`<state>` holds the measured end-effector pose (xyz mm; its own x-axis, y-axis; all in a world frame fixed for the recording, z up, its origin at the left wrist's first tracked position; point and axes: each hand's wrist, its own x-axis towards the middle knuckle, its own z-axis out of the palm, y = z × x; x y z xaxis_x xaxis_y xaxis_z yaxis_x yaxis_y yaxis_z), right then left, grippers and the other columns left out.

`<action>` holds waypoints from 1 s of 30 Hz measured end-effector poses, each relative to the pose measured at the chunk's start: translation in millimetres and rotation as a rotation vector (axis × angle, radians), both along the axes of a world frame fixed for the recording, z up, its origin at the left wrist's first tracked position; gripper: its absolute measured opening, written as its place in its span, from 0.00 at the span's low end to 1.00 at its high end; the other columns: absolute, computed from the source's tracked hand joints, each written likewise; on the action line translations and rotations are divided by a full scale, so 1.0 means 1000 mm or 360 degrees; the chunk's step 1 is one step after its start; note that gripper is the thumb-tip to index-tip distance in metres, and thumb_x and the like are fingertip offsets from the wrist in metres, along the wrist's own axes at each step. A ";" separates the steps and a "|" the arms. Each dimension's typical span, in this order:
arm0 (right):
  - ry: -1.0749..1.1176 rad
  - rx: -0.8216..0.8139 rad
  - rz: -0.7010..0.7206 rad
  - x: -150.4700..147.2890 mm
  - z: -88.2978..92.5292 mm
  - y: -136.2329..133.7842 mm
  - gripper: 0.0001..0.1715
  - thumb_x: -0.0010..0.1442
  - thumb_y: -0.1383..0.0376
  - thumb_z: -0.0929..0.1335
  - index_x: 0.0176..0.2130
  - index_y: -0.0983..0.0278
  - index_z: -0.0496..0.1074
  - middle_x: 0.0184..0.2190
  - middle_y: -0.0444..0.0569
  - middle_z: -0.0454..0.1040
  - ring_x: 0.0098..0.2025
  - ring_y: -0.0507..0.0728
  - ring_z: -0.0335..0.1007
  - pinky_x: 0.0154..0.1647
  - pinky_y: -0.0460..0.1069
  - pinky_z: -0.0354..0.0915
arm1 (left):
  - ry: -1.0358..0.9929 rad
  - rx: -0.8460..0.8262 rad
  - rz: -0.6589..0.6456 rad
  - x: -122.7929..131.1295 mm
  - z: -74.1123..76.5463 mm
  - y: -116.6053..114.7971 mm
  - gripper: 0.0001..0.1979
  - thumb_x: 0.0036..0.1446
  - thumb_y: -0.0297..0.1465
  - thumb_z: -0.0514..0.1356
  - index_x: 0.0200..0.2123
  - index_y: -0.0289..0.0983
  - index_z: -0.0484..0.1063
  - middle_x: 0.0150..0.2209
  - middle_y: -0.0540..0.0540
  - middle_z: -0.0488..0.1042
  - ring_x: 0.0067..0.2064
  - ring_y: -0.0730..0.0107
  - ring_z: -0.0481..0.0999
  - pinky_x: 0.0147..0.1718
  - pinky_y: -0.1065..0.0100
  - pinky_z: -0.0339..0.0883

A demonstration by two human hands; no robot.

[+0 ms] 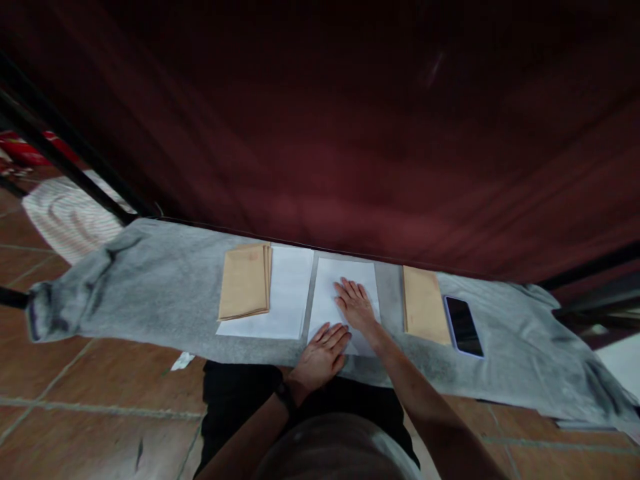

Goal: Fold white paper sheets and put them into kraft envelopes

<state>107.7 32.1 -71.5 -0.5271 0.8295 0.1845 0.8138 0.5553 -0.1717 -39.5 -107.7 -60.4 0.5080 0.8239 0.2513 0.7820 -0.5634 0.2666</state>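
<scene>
A white sheet of paper lies flat on the grey cloth in front of me. My right hand rests on the middle of this sheet, palm down with its fingers stretched out. Lower on the same sheet, at its near edge, my left hand lies flat, its fingers extended to the upper right. To the left is a stack of white paper, partly covered by a pile of brown envelopes. Right of my hands sits another brown envelope or small pile.
A phone with a light purple edge lies right of the right-hand envelope. Behind the cloth rises a dark red panel. Black bars and a striped cloth are at the left. A white scrap lies on the tiled floor.
</scene>
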 end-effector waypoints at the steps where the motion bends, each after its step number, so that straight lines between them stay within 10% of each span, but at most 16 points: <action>1: 0.0005 0.0005 -0.0021 0.000 -0.001 0.005 0.28 0.73 0.56 0.55 0.68 0.57 0.58 0.70 0.50 0.54 0.71 0.65 0.50 0.69 0.63 0.47 | 0.0019 0.0002 -0.0002 -0.001 0.000 0.000 0.23 0.67 0.34 0.52 0.64 0.40 0.63 0.66 0.44 0.65 0.68 0.65 0.61 0.68 0.54 0.50; 10: 0.0025 -0.0028 -0.0184 -0.007 0.006 0.030 0.29 0.73 0.58 0.54 0.68 0.60 0.59 0.70 0.54 0.55 0.70 0.65 0.51 0.68 0.65 0.48 | 0.0166 -0.0036 -0.0043 -0.006 0.003 0.005 0.24 0.66 0.30 0.51 0.64 0.40 0.62 0.67 0.45 0.63 0.68 0.65 0.60 0.69 0.55 0.49; 19: 0.0009 -0.0040 0.0110 -0.047 -0.001 0.009 0.28 0.73 0.56 0.56 0.68 0.55 0.58 0.71 0.47 0.54 0.70 0.62 0.51 0.70 0.66 0.45 | 0.0117 -0.0025 -0.0087 -0.009 0.006 0.005 0.25 0.66 0.32 0.53 0.65 0.39 0.61 0.66 0.43 0.64 0.68 0.62 0.61 0.69 0.53 0.49; 30: 0.0083 0.0023 -0.0198 -0.011 -0.001 0.055 0.29 0.73 0.58 0.54 0.68 0.59 0.59 0.70 0.51 0.56 0.70 0.63 0.52 0.69 0.63 0.47 | 0.0051 -0.0009 -0.0104 -0.010 0.009 0.005 0.26 0.64 0.31 0.55 0.65 0.40 0.61 0.67 0.43 0.63 0.69 0.62 0.58 0.68 0.52 0.51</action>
<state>97.0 86.8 -72.6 -0.4096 0.8850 0.2215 0.8666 0.4533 -0.2085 -49.8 -103.0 -51.0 0.5682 0.7902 0.2298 0.7518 -0.6120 0.2454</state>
